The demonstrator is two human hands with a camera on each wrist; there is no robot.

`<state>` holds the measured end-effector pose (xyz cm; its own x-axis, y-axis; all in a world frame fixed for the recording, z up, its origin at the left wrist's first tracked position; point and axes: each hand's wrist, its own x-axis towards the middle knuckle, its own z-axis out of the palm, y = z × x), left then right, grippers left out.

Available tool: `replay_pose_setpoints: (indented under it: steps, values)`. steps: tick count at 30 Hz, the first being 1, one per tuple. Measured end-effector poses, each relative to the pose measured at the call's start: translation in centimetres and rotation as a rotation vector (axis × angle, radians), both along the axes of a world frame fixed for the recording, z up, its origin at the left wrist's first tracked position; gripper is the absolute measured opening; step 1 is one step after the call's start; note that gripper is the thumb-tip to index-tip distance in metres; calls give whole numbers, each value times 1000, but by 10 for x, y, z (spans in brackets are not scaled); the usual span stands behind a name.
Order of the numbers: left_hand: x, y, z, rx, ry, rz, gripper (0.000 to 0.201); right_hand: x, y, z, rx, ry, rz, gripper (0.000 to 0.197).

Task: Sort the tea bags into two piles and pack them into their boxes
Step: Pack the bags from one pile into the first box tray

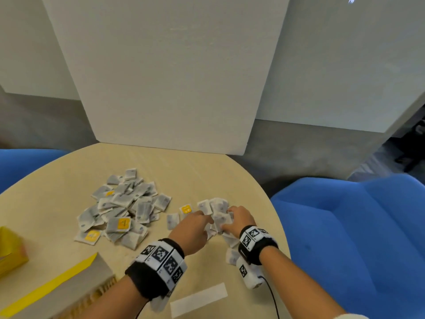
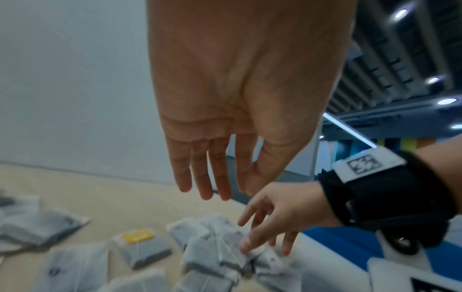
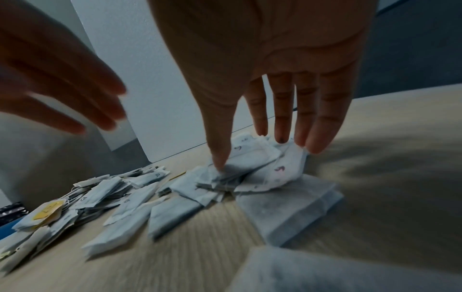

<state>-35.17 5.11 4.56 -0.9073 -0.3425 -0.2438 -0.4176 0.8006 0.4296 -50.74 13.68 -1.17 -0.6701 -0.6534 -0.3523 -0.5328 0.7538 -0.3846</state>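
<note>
On the round wooden table (image 1: pixel 69 180) a large mixed heap of tea bags (image 1: pixel 122 208) lies left of centre, some with yellow tags. A smaller pile of white-tagged tea bags (image 1: pixel 218 209) lies to its right. My right hand (image 1: pixel 234 217) touches this small pile (image 3: pixel 262 168) with straight fingers, the thumb on its near side and the fingertips (image 3: pixel 315 144) on its far side. My left hand (image 1: pixel 195 224) hovers just left of it, fingers (image 2: pixel 202 183) straight and holding nothing. A yellow-tagged tea bag (image 1: pixel 185 209) lies beside the left hand's knuckles.
A yellow box (image 1: pixel 11 249) stands at the table's left edge, and a grey cardboard box with a yellow stripe (image 1: pixel 64 288) lies at the near left. A white tape strip (image 1: pixel 199 299) marks the near edge. Blue chairs (image 1: pixel 356 238) flank the table; white boards (image 1: pixel 165 77) stand behind.
</note>
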Motion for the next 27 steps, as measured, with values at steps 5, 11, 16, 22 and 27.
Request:
replay_pose_setpoints:
  steps: [5, 11, 16, 22, 27]
  values:
    - [-31, -6, -36, 86, -52, 66, 45, -8, 1, -17, -78, -13, -37, 42]
    - [-38, -1, -59, 161, 54, 83, 60, -10, 23, -22, -288, -71, -30, 21]
    - [-35, 2, -50, 286, 132, 39, 80, -16, 34, -6, -378, -278, 172, 15]
    - [-25, -3, -56, 454, 162, 196, 49, 0, 17, 8, -425, -391, 234, 20]
    - [-13, -19, -65, 438, 105, 363, 26, -13, -6, -12, -369, -188, 35, 21]
